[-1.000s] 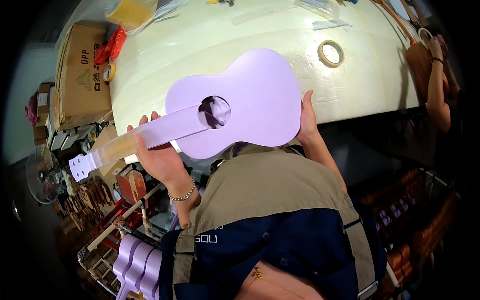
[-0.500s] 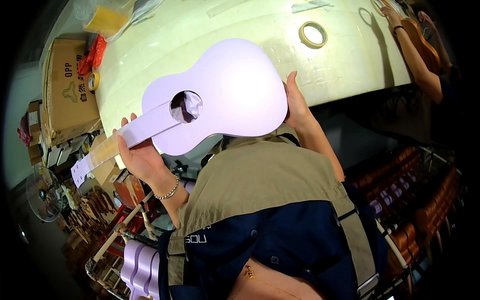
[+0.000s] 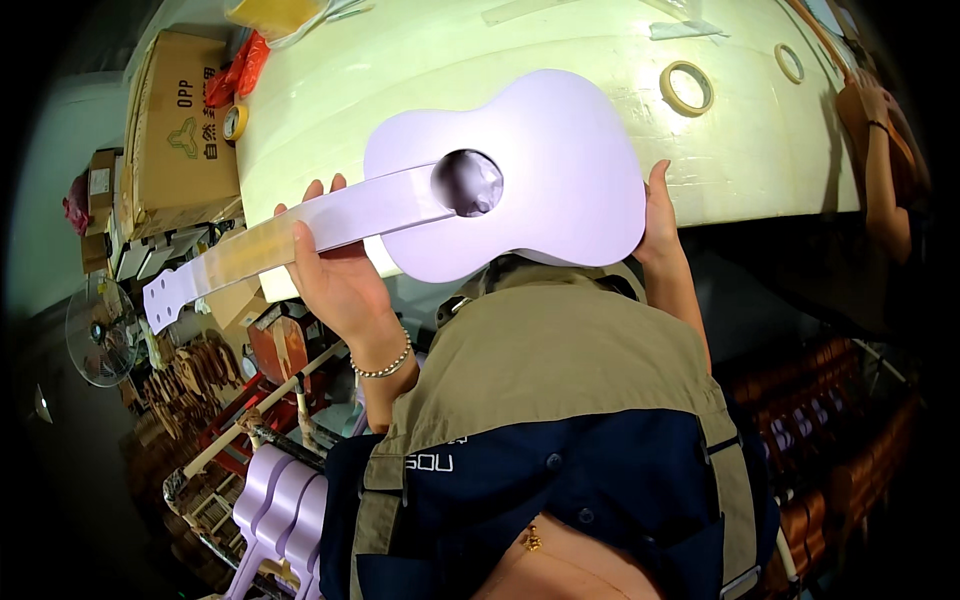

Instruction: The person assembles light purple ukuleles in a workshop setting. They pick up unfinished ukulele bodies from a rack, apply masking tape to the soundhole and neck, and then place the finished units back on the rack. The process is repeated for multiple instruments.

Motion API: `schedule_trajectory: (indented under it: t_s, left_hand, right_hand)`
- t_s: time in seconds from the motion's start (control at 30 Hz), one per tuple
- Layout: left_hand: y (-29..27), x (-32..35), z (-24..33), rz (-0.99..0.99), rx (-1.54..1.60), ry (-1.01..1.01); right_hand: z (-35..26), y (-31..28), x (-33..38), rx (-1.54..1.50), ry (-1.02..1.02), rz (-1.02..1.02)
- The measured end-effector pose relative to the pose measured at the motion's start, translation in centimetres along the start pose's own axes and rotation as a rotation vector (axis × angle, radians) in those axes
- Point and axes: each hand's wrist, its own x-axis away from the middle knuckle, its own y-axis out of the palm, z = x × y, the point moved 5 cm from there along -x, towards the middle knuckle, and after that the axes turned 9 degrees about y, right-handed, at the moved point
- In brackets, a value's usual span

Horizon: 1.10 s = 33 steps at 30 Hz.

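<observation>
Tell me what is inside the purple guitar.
Through the round hole in the guitar, crumpled pale material shows beside dark shadow; the guitar's top hides the rest of the inside.

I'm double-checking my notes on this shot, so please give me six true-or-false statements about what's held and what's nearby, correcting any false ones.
1. The left grip holds the ukulele by its neck. True.
2. The ukulele is strung. False: no strings show on it.
3. The right grip is at the body's wide end. True.
4. The right wrist wears beads. False: the bracelet is on the left wrist.
5. The red bag is beside the box. True.
6. The soundhole is empty. False: crumpled material shows inside.
</observation>
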Motion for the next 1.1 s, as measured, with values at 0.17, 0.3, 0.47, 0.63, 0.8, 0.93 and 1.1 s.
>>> schedule_trajectory:
  t_s: [0.17,0.3,0.47,0.63,0.8,0.93,1.1]
  left_hand:
    - [1.8,0.9,0.5,-0.047,-0.020,0.022]
    - [2.7,1.1,0.8,-0.099,-0.035,0.024]
    - [3.0,1.1,0.8,-0.140,-0.029,0.025]
    - [2.8,0.8,0.5,-0.119,0.019,0.013]
    - [2.5,0.8,0.2,-0.103,0.037,0.010]
    - [2.5,0.9,0.2,-0.089,0.053,0.006]
    - [2.6,0.8,0.1,-0.091,0.059,-0.002]
  right_hand:
    - [0.4,-1.8,-0.6,-0.020,0.003,-0.009]
    - [0.5,-2.3,-0.8,-0.030,0.022,-0.004]
    - [0.9,-2.4,-0.6,-0.075,0.022,0.015]
    - [1.0,-2.8,-0.8,-0.114,-0.064,-0.015]
    - [0.7,-2.8,-0.6,-0.124,-0.115,-0.022]
    - [1.0,-3.4,-0.8,-0.147,-0.140,-0.061]
    - [1.3,-3.8,-1.0,-0.169,-0.161,-0.102]
